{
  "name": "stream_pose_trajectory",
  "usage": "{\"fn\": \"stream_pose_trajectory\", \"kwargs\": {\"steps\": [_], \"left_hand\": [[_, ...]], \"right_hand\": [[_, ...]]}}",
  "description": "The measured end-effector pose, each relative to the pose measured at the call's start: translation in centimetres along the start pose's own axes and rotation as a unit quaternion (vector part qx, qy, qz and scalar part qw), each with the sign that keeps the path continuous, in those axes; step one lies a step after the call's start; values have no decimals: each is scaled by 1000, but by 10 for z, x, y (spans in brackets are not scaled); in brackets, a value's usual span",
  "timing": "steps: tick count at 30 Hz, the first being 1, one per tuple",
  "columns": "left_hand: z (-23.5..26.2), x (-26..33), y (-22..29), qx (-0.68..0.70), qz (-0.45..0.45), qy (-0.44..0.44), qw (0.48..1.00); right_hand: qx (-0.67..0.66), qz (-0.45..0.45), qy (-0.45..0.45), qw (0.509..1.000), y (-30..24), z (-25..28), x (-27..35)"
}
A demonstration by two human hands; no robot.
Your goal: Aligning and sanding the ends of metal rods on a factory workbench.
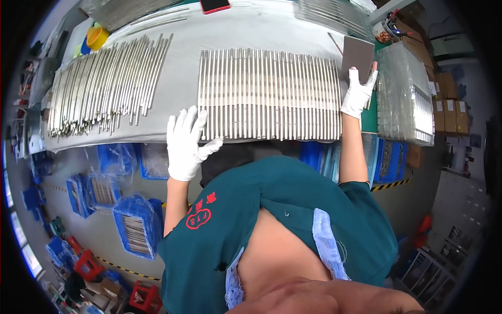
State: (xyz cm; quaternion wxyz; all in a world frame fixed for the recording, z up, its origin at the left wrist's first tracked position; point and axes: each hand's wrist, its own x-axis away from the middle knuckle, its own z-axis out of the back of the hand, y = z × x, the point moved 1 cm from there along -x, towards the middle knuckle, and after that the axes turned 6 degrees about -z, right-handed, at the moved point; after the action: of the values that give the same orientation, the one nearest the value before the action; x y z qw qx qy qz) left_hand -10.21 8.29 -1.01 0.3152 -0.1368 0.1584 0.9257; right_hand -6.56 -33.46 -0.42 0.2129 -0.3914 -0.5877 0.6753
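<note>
A row of slim silvery metal rods [269, 94] lies side by side in front of me on a light-covered table. My left hand [186, 144], in a white glove, is open at the row's left end, fingers spread, fingertips by the outermost rod. Beyond the row's right end, my right hand [359, 94] grips a dark brown-grey rectangular sheet [358, 55] by its near edge. That hand's glove leaves fingertips bare; the thumb rests on the sheet's face, and the other fingers are partly hidden at its right edge.
More loose metal rods [107, 86] lie unevenly at the left. Plastic-wrapped stacks [400, 94] stand at the right, with a pen cup [384, 32] behind. A yellow container [97, 38] and a red-edged phone-like device [215, 5] sit farther back. Blue crates [137, 227] stand below the table.
</note>
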Motion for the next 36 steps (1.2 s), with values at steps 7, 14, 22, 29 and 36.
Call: {"fn": "stream_pose_trajectory", "kwargs": {"steps": [7, 14, 22, 29, 36], "left_hand": [[-2, -5, 13, -23, 13, -36, 999], [-1, -71, 61, 71, -138, -123, 980], [-36, -101, 113, 182, -253, -95, 945], [-37, -96, 126, 111, -227, -129, 959], [-45, -87, 129, 85, -224, -90, 967]], "right_hand": [[-28, 9, 23, 999, -13, 0, 9], [-118, -24, 67, 991, -10, 5, 1], [-109, -16, 55, 992, -11, 7, 7], [-73, -10, 1, 997, -12, 2, 10], [75, -28, -232, 969, -33, 9, 25]]}}
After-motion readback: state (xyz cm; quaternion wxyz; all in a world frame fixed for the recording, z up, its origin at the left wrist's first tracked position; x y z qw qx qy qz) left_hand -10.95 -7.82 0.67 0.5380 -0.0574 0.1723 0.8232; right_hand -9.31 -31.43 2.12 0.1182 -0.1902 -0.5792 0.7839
